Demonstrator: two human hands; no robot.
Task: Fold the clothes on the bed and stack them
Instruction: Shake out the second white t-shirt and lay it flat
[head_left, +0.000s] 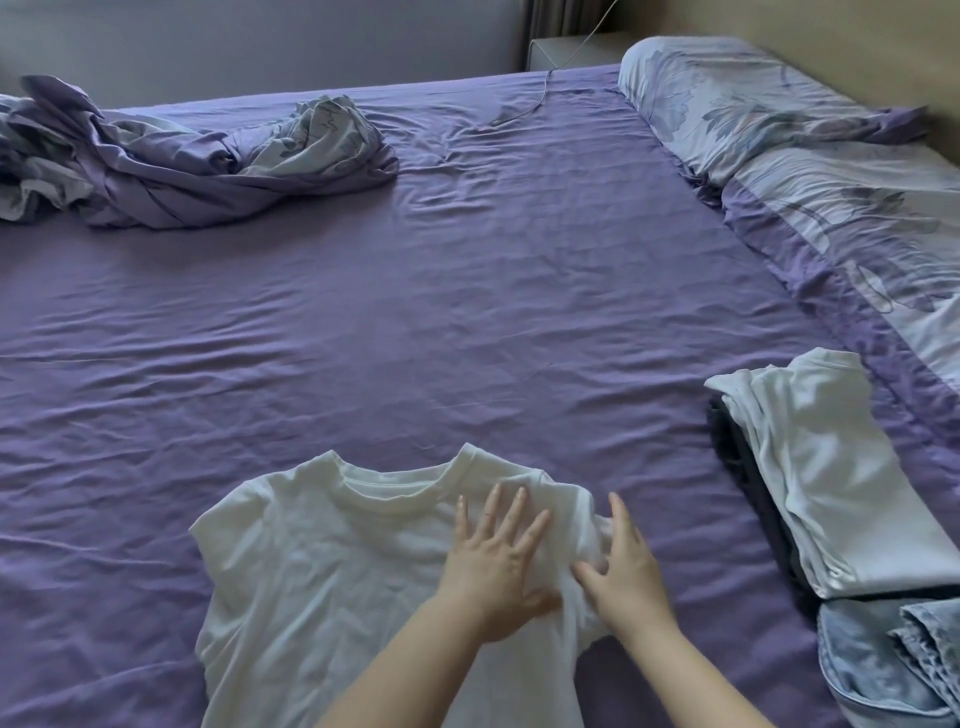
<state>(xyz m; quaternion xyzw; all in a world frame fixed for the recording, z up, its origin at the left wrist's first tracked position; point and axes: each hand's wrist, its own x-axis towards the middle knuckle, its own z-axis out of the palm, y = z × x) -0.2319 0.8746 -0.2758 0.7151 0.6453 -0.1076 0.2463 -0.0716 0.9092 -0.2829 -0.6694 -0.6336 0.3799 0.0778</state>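
While both forearms reach in from 6 o'clock, the left hand (498, 566) lies flat with fingers spread on the white T-shirt (322, 582), pressing it onto the purple bed (415, 322). Just beside it the right hand (626, 571) rests on the bunched sleeve, fingers straight, gripping nothing. No print or label reads on the shirt; its hem is cut off by the bottom edge. At 3 o'clock sits a stack of folded clothes (841, 478), white on top, something dark beneath that is hard to make out. At 4 o'clock, denim (883, 670), partly out of frame. Farther off, floral pillows (779, 119) at 1 o'clock, a crumpled duvet (182, 161) at 10 o'clock, a thin cable (540, 93) at 12.
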